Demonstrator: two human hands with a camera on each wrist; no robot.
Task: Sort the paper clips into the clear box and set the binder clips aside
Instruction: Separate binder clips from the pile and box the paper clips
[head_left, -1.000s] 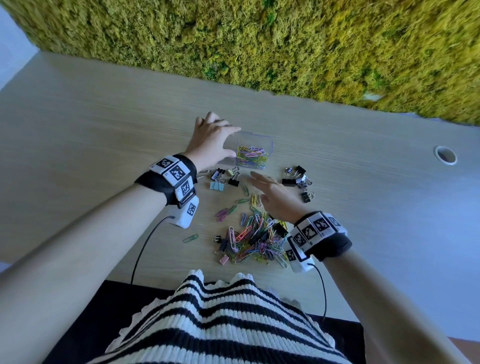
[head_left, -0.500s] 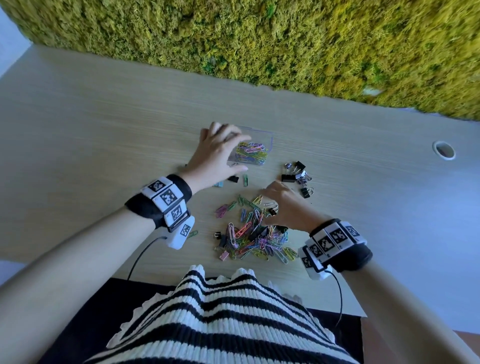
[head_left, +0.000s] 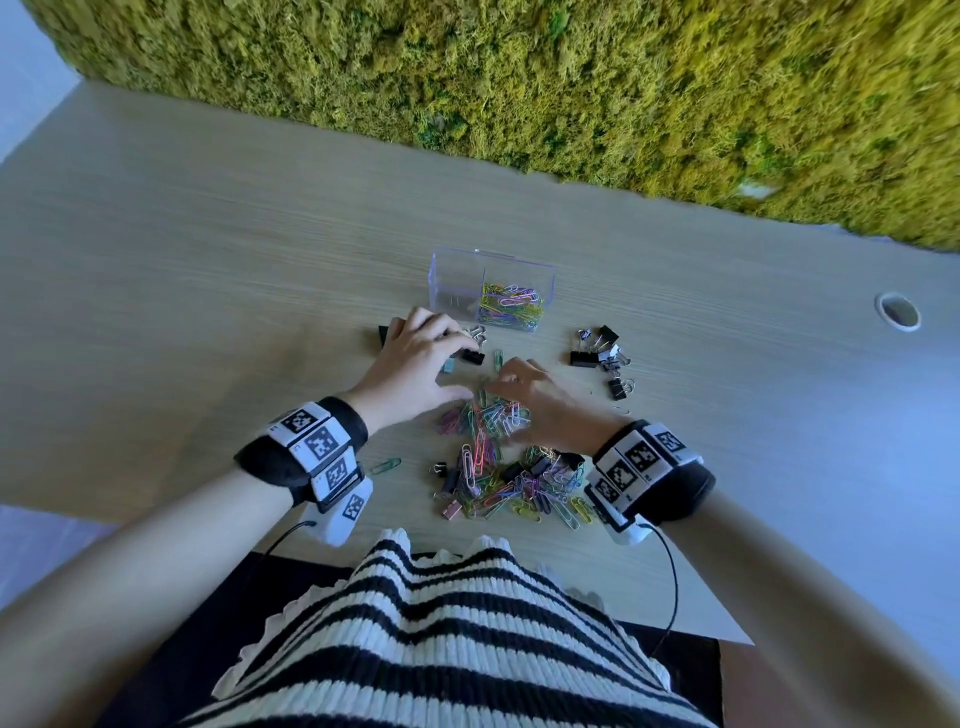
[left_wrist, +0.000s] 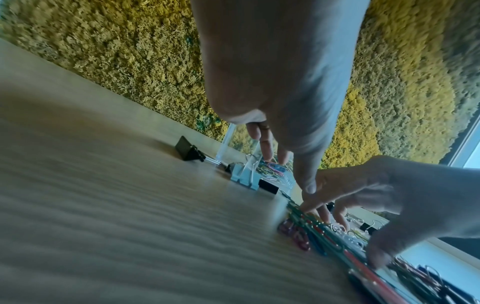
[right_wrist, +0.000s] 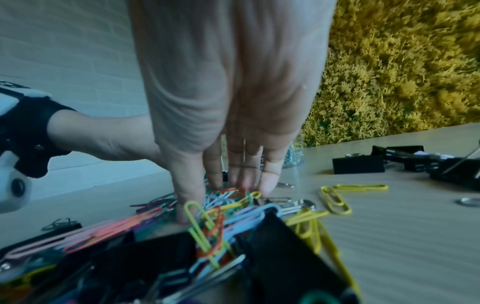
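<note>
1. Paper clips lie heaped on the desk, directly beneath the right hand.
2. Clear box stands at twelve o'clock from the heap.
3. Right grip: fingers straight, tips pressed into clips, nothing lifted.
4. Left hand, at ten o'clock, hangs loosely curled over binder clips; holding any, cannot tell.

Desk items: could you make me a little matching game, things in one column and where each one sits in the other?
Things:
1. clear box
2. group of black binder clips
3. mixed pile of clips
4. lone green paper clip

Places:
A. nearest the person, between the two wrists
B. far side of the hands, toward the moss wall
C. right of the box, apart from the pile
D. alone on the desk by the left wrist

Pairs: 1-B, 2-C, 3-A, 4-D
</note>
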